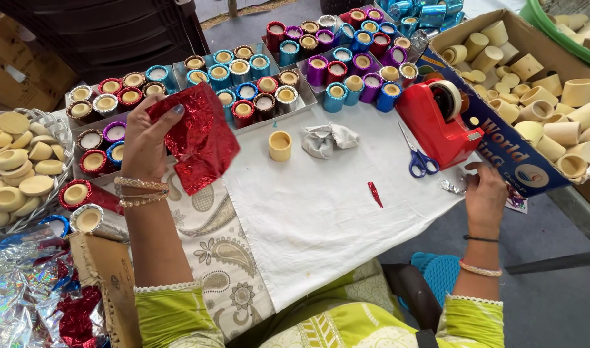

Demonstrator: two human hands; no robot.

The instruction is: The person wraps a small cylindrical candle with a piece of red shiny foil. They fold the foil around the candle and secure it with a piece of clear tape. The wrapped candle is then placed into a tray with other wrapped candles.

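Left of centre in the frame, the left hand [143,138] pinches a crumpled red foil sheet [201,138] by its upper edge; the sheet hangs right of the fingers. At right, the right hand [485,193] rests with loosely curled fingers, empty, just below the red tape dispenser [433,125].

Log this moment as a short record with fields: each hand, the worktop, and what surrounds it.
left hand: raised, pinching a crinkled red foil sheet
right hand: resting at the cloth's edge by the red tape dispenser, touching a small silver foil scrap
worktop: white cloth with one bare cream cup, blue-handled scissors
behind: metal trays of foil-wrapped cups
right side: cardboard box of bare cups
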